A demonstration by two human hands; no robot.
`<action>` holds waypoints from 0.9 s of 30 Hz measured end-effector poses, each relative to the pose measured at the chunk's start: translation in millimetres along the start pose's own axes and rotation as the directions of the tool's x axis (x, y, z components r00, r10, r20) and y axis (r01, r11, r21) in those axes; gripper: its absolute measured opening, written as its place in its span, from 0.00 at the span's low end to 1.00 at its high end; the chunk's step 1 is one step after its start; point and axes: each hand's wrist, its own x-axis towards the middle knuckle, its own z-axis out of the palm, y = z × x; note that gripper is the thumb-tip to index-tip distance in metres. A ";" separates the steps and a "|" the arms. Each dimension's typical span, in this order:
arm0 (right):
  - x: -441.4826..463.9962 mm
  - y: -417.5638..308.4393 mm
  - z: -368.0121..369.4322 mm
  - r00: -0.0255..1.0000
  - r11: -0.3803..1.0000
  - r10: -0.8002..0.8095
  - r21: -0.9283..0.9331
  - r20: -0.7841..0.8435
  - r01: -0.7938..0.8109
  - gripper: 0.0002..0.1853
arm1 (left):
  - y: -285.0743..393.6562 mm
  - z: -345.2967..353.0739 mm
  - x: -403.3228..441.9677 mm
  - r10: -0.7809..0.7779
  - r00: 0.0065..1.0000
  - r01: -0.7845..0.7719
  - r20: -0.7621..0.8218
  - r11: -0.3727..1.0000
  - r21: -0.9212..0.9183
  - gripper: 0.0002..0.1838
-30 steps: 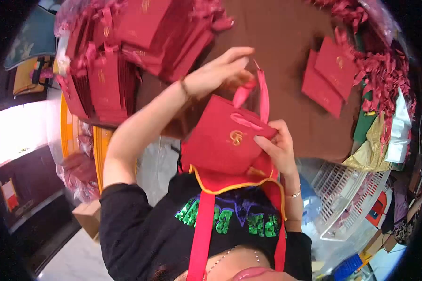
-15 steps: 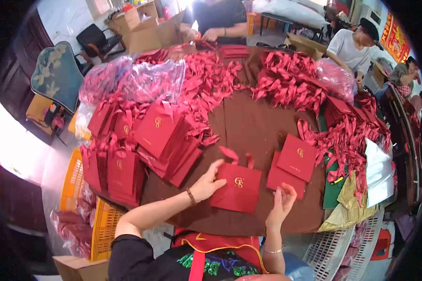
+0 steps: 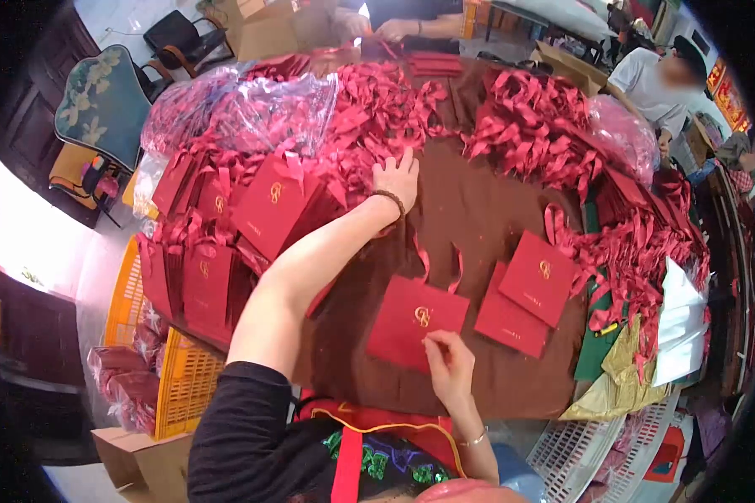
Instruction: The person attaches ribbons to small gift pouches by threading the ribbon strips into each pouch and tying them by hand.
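A red paper gift bag (image 3: 411, 323) with a gold logo lies flat before me, its two ribbon handles loose at the top. Over its lower right part is my right hand (image 3: 453, 365), fingers curled and pressed together. Whether anything is pinched there is hidden. My left hand (image 3: 397, 180) reaches far forward to the edge of a heap of red ribbons (image 3: 377, 113), its fingers stretched out. To the right, one red bag (image 3: 538, 278) rests partly on another red bag (image 3: 507, 323).
Stacked red bags (image 3: 277, 205) stand at the left, under my left arm. Plastic-wrapped ribbons (image 3: 285, 109) lie behind them. More ribbon heaps (image 3: 533, 117) and a white sheet (image 3: 679, 323) are on the right. Yellow crates (image 3: 189, 386) stand below the table. Other people work across the table.
My left hand has left the middle bag and moved forward to the ribbon heap. My right hand has moved left, onto the middle bag. That bag's ribbon handles now extend upward.
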 end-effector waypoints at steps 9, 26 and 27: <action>57.7 -0.6 11.7 0.907 0.820 -0.396 -0.391 0.140 0.418 0.10 | -22.2 22.7 25.6 0.164 0.976 -0.184 0.147 0.974 0.134 0.11; 60.5 8.2 13.9 0.914 0.606 -0.234 -0.686 0.330 0.403 0.30 | -67.2 -173.0 -116.1 0.005 0.967 -0.225 -0.256 0.495 -0.839 0.09; 62.7 11.7 11.3 0.906 0.607 -0.260 -0.673 0.334 0.422 0.29 | -86.3 -187.4 -126.5 0.020 0.845 -0.432 -0.534 0.615 -0.660 0.09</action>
